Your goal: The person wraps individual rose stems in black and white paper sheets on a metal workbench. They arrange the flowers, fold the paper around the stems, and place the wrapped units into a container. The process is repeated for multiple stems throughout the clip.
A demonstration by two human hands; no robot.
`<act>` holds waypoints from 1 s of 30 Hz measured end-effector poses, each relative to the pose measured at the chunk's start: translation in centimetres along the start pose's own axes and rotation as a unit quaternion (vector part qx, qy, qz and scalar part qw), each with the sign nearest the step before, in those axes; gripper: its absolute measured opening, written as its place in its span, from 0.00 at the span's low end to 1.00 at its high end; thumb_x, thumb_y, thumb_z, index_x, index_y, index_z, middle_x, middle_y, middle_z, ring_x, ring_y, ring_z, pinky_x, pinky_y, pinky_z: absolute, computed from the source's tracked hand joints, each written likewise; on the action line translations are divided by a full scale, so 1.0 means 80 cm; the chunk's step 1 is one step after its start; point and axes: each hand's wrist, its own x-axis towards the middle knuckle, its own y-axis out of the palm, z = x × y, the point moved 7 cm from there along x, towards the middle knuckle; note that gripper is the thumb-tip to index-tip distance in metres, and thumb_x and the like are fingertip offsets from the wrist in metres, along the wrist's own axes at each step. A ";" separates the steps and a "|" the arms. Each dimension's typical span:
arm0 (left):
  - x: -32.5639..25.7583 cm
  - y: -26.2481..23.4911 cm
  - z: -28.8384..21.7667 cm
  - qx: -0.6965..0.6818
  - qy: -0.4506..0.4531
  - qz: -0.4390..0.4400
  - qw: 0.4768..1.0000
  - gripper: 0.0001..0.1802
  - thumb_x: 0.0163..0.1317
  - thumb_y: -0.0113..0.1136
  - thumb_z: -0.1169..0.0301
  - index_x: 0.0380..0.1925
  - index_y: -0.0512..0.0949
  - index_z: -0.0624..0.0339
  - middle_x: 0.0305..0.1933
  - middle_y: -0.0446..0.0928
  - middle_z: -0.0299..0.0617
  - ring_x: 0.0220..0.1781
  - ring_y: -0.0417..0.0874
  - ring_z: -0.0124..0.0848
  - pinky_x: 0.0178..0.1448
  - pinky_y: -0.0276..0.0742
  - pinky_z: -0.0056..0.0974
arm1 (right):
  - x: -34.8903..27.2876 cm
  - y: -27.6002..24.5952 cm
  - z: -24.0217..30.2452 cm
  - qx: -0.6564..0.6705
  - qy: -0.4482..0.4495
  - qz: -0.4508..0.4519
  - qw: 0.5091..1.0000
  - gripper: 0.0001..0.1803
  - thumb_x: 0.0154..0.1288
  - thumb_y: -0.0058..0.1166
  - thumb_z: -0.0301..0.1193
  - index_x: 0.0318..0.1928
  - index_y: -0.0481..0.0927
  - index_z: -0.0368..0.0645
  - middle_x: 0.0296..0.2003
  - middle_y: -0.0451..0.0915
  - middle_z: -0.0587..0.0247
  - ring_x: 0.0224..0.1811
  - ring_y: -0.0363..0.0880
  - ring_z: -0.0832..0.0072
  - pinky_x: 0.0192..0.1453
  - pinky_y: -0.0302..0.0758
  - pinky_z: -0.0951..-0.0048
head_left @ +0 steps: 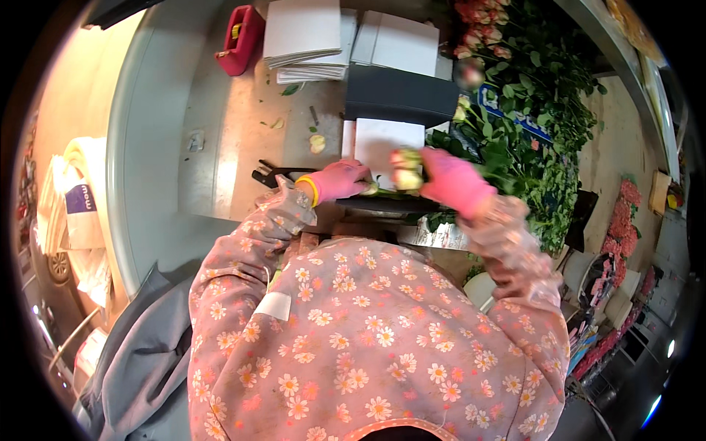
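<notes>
Pink gloves cover both of my hands. My left hand [337,181], with a yellow cuff at its wrist, is closed at the lower edge of a white sheet [391,138], its fingertips on a green stem [382,192]. To the right, my right hand [452,180] is closed beside a cream rose with reddish edges [406,170] and appears to grip it; motion blurs the fingers and the bloom. Beyond the sheet stands a black panel [401,95]. Black-handled shears [268,174] lie just left of my left wrist.
Stacks of white card [303,29] and a red tape dispenser [239,40] stand at the back. Leafy rose stems [540,110] heap up on the right, with pink roses [482,29] behind. Loose petals [317,143] lie on the bench [235,132]. A grey wall [151,147] borders it on the left.
</notes>
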 end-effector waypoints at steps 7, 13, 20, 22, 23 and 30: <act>-0.042 -0.001 0.031 -0.066 -0.247 -0.129 0.958 0.44 0.45 0.66 0.45 0.55 0.62 0.61 0.53 0.67 0.56 0.58 0.68 0.50 0.61 0.63 0.44 | 0.086 0.113 0.006 0.097 -0.094 0.030 0.990 0.33 0.51 0.58 0.38 0.57 0.66 0.41 0.51 0.72 0.44 0.56 0.70 0.53 0.58 0.68 0.61; -0.045 -0.001 0.029 -0.107 -0.231 -0.157 0.954 0.43 0.47 0.67 0.47 0.56 0.62 0.61 0.55 0.65 0.56 0.60 0.66 0.49 0.63 0.62 0.44 | 0.102 0.117 -0.001 0.092 -0.148 0.062 0.983 0.33 0.52 0.58 0.39 0.58 0.65 0.40 0.53 0.71 0.45 0.56 0.70 0.54 0.60 0.67 0.62; 0.017 -0.051 -0.024 0.102 -0.031 -0.097 0.990 0.32 0.43 0.67 0.60 0.49 0.69 0.59 0.49 0.70 0.52 0.55 0.69 0.50 0.59 0.65 0.47 | 0.088 0.122 0.004 -0.064 -0.141 -0.096 0.983 0.24 0.49 0.57 0.44 0.45 0.70 0.47 0.38 0.76 0.58 0.40 0.79 0.61 0.38 0.76 0.57; 0.014 -0.043 -0.012 0.125 -0.034 -0.100 0.987 0.31 0.47 0.65 0.57 0.50 0.68 0.60 0.52 0.68 0.52 0.58 0.67 0.50 0.62 0.61 0.47 | 0.057 0.090 -0.001 -0.067 -0.157 -0.128 0.977 0.17 0.52 0.55 0.41 0.41 0.74 0.50 0.37 0.76 0.58 0.39 0.78 0.60 0.37 0.75 0.57; 0.014 -0.043 -0.011 0.110 -0.042 -0.079 0.990 0.29 0.49 0.63 0.56 0.48 0.69 0.58 0.51 0.68 0.51 0.58 0.66 0.49 0.62 0.60 0.47 | 0.044 0.056 -0.032 0.023 -0.110 -0.185 0.976 0.16 0.53 0.54 0.40 0.41 0.74 0.50 0.37 0.77 0.57 0.39 0.78 0.59 0.38 0.75 0.57; 0.021 -0.051 -0.049 0.091 -0.008 -0.118 0.989 0.24 0.46 0.64 0.66 0.45 0.71 0.58 0.43 0.72 0.50 0.46 0.73 0.49 0.49 0.69 0.47 | 0.051 0.007 -0.315 0.076 0.248 -0.297 0.919 0.14 0.53 0.52 0.33 0.42 0.74 0.44 0.38 0.78 0.55 0.44 0.78 0.54 0.48 0.75 0.58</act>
